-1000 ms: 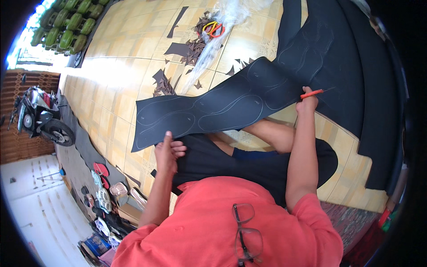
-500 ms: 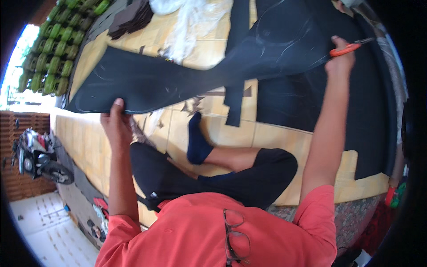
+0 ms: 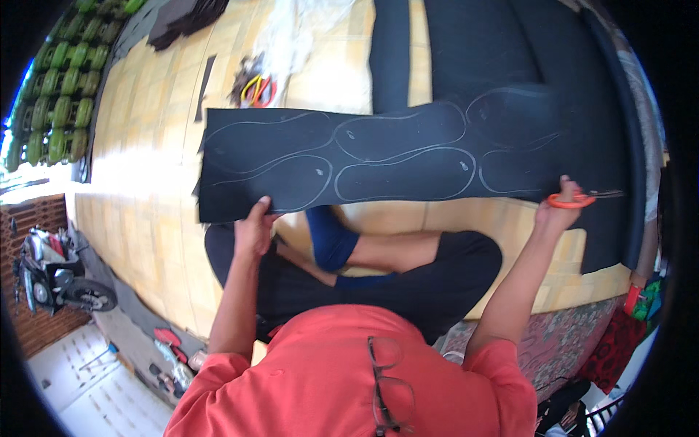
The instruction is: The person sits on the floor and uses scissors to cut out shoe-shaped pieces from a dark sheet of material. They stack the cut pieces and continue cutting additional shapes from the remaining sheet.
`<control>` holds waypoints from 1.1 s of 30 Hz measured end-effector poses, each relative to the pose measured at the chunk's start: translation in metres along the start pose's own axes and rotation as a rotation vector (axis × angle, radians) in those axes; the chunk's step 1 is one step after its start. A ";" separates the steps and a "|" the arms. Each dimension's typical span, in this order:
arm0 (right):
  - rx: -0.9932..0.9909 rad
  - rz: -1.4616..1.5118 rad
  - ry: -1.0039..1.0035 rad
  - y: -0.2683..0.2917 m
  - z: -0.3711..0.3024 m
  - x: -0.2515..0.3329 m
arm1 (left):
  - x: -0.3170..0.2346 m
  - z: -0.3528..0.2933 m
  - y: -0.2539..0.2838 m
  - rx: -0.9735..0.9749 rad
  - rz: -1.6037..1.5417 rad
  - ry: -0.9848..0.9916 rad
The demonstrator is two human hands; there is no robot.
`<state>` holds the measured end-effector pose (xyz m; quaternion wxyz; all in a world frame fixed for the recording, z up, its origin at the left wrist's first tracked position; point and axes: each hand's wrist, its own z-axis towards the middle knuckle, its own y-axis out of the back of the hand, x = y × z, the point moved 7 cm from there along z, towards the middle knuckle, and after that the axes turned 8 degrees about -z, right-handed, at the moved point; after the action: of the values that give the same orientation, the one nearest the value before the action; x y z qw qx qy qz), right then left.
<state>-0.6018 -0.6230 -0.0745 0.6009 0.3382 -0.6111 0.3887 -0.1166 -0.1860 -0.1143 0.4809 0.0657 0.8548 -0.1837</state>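
A long strip of black sheet material (image 3: 400,171) is stretched between my two hands, above my crossed legs. Several pale sole-shaped outlines are drawn on it in rows. My left hand (image 3: 254,229) pinches its near edge toward the left end, thumb on top. My right hand (image 3: 559,210) is closed at the right end of the strip. Orange-handled scissors (image 3: 571,202) hang on that same hand, their blades pointing right. The fingers under the sheet are hidden.
Larger black sheets (image 3: 480,51) cover the tiled floor (image 3: 138,189) at the far right. Beyond the strip lie scissors with yellow and red handles (image 3: 258,91) and white plastic sheeting (image 3: 298,36). Dark stacked pieces (image 3: 186,20) are at the far left, a motorcycle (image 3: 62,273) farther left.
The strip, sagging and twisted before, is now spread nearly flat and closer to me. My left hand has shifted right, and my right hand has come down nearer with the scissors.
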 end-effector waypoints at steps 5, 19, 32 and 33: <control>0.410 -0.869 -0.267 0.062 -0.083 -0.124 | 0.031 -0.015 0.052 0.010 -0.057 0.033; 1.547 -0.322 -1.154 -0.027 -0.502 -0.033 | -0.026 -0.006 0.057 0.047 -0.180 -0.224; 1.400 -0.277 -0.962 -0.070 -0.528 -0.040 | -0.020 -0.040 0.053 -0.019 -0.206 -0.159; 1.352 -0.269 -0.978 -0.068 -0.527 -0.040 | -0.018 -0.042 0.052 -0.030 -0.206 -0.147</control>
<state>-0.2916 -0.1928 -0.1225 -0.0218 0.8251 -0.3929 0.4055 -0.1258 -0.1205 -0.0923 0.5218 -0.0435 0.8221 -0.2235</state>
